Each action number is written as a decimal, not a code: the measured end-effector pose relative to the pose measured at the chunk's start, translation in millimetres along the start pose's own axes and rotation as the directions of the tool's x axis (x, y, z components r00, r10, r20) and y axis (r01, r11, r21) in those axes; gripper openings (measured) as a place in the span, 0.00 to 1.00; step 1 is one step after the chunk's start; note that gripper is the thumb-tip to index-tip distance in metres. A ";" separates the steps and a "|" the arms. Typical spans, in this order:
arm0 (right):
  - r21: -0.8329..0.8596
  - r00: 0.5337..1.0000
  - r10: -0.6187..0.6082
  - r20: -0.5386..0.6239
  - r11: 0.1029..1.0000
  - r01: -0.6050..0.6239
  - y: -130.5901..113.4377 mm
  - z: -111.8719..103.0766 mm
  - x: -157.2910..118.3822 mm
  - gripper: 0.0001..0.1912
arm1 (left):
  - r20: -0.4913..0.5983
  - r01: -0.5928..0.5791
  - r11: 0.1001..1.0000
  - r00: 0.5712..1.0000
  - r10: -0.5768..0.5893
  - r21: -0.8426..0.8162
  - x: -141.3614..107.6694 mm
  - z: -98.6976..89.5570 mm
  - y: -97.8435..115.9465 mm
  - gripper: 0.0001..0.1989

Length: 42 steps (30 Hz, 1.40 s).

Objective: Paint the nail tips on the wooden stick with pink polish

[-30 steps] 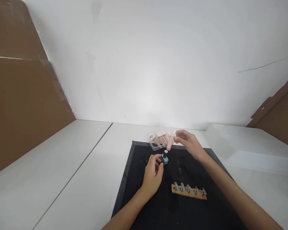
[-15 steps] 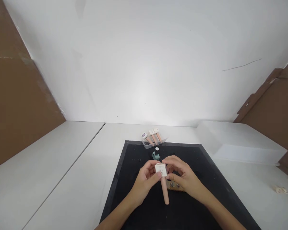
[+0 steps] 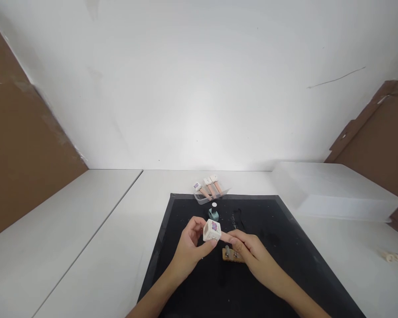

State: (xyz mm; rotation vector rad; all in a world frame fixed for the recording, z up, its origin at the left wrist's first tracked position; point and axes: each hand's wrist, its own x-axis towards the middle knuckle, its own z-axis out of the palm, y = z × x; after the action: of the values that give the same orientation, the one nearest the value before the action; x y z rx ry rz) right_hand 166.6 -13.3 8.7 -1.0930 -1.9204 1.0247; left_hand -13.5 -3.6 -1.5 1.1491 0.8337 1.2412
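In the head view both hands hold a white block with a pink handle (image 3: 213, 231), shaped like a small mallet. Its head is a cube with a purple print on one face and what looks like an opening in its left side. My left hand (image 3: 192, 246) is closed on the head, thumb below it. Fingers of my right hand (image 3: 251, 248) pinch the handle, which points right. Just under the right hand lies a small wooden piece with shiny metal parts (image 3: 232, 255), partly covered. A green bottle with a black-and-white cap (image 3: 213, 214) stands beyond the head.
Several similar pink-handled pieces (image 3: 208, 185) rest in a clear plastic tray (image 3: 204, 200) at the back of the black mat (image 3: 192, 300). A dark cord (image 3: 240, 217) lies on the mat. At right are a white box (image 3: 345, 190) and small pale pieces (image 3: 392, 256).
The handled piece has turned from handle-down to handle-right, and its purple print now shows. My right hand has moved from beside the head to the handle.
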 end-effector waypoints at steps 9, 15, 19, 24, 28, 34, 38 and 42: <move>-0.341 0.963 -0.254 -0.091 0.916 0.209 11.8 -6.4 -2.4 0.11 | -0.065 0.131 0.988 0.988 -0.137 -0.078 -0.1 5.1 -8.8 0.14; -0.198 0.979 -0.179 -0.095 0.968 0.157 10.8 -1.8 -3.7 0.13 | -0.056 0.139 0.987 0.988 -0.144 -0.086 -2.5 4.7 -9.2 0.14; -0.260 0.930 -0.327 -0.169 0.925 0.278 13.8 1.8 -2.7 0.15 | -0.054 0.132 0.986 0.989 -0.138 -0.104 -1.2 4.9 -9.6 0.13; -0.234 0.930 -0.307 -0.202 0.937 0.258 17.5 2.3 -4.2 0.15 | -0.051 0.121 0.988 0.991 -0.126 -0.097 0.2 3.5 -9.6 0.13; -0.252 0.909 -0.327 -0.260 0.931 0.263 17.8 2.1 -4.4 0.13 | -0.025 0.115 0.990 0.993 -0.117 -0.084 -0.5 2.4 -10.6 0.12; -0.343 0.866 -0.454 -0.208 0.863 0.370 17.9 3.1 -4.6 0.17 | -0.041 0.100 0.990 0.994 -0.104 -0.096 -0.9 2.3 -8.7 0.11; -0.346 0.903 -0.381 -0.200 0.889 0.299 22.4 3.6 -6.7 0.16 | -0.013 0.088 0.991 0.996 -0.090 -0.102 -0.9 4.0 -6.6 0.10; -0.381 0.879 -0.417 -0.233 0.870 0.312 22.9 5.5 -6.8 0.14 | -0.016 0.086 0.991 0.996 -0.088 -0.099 -0.4 5.0 -5.9 0.10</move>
State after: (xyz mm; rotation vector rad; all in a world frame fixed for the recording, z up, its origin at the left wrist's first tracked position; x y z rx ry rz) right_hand 172.8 -13.4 -15.0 -0.9409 -1.9768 0.2984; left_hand -7.3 -4.7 -6.0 1.0127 0.8208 1.2096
